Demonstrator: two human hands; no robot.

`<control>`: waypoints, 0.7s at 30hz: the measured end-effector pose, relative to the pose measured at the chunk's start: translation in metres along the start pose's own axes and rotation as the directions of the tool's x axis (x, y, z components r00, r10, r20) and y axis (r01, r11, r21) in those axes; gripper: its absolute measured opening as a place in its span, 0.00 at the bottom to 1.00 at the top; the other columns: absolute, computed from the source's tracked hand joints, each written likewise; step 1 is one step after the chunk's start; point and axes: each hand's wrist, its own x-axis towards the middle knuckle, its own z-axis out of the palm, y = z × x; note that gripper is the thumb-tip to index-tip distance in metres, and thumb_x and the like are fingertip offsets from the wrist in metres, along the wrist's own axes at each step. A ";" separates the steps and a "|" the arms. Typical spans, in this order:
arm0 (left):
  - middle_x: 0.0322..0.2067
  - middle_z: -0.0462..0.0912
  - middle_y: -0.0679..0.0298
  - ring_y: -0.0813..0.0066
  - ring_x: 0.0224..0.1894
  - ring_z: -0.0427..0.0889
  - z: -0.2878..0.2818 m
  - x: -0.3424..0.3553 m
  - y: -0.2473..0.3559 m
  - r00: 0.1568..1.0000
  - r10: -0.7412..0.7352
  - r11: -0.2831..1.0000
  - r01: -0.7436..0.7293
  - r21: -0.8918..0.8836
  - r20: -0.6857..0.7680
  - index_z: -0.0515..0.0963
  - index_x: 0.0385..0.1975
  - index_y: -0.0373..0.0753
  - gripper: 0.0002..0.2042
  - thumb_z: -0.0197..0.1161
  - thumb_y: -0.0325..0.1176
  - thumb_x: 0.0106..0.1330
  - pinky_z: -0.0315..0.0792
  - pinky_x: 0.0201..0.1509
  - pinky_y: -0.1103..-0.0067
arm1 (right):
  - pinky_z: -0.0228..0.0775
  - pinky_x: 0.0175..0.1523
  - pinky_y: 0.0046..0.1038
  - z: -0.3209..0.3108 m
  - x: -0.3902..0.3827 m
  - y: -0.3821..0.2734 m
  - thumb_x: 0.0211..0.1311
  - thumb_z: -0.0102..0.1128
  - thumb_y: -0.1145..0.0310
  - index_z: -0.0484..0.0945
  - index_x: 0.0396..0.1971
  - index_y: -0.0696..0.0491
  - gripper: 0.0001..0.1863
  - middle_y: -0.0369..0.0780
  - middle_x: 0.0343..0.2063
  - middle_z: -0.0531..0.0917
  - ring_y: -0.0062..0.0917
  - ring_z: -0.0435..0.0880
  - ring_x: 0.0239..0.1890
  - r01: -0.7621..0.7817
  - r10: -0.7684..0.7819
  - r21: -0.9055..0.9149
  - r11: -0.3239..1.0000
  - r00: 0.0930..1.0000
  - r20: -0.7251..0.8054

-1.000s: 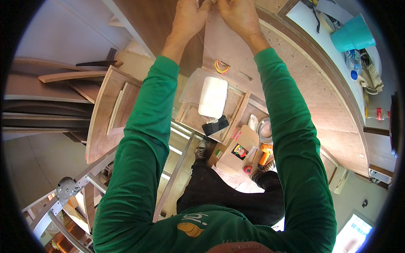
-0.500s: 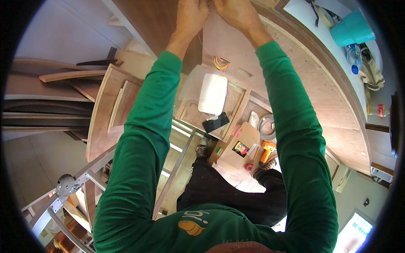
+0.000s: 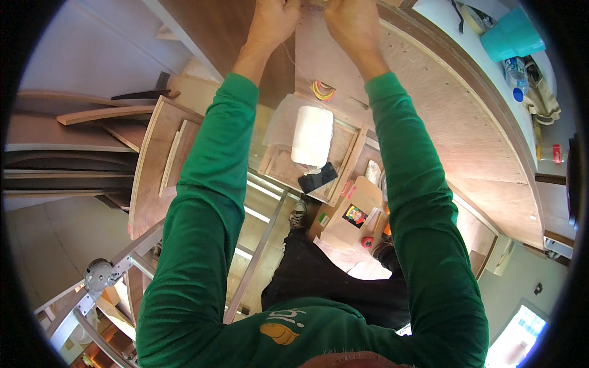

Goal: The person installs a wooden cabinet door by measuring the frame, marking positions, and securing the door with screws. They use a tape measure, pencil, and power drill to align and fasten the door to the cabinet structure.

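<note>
Reaching far, your left hand (image 3: 275, 23) and right hand (image 3: 354, 27) sit close but apart, plywood panel (image 3: 429, 104) beneath and rightward. Fingers cut off; can't tell their grip. White container (image 3: 313, 136) lies nearer, probably for easy reach.

left grip (image 3: 276, 21), right grip (image 3: 354, 26): cropped above | orange item (image 3: 387, 229): mostly hidden

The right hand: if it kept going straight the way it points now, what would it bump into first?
The right hand points toward the picture's top edge, where it runs out of view, so its first obstacle isn't visible. It might brush the plywood panel behind it, but depth is unclear.
</note>
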 end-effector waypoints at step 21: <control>0.38 0.86 0.53 0.63 0.43 0.86 0.008 0.000 0.005 0.996 0.008 0.999 -0.004 0.047 -0.087 0.81 0.40 0.32 0.04 0.61 0.22 0.69 0.77 0.50 0.72 | 0.72 0.42 0.48 0.009 0.001 0.006 0.64 0.54 0.75 0.76 0.32 0.57 0.03 0.52 0.32 0.79 0.54 0.80 0.36 0.031 -0.033 0.127 0.991 0.999 0.017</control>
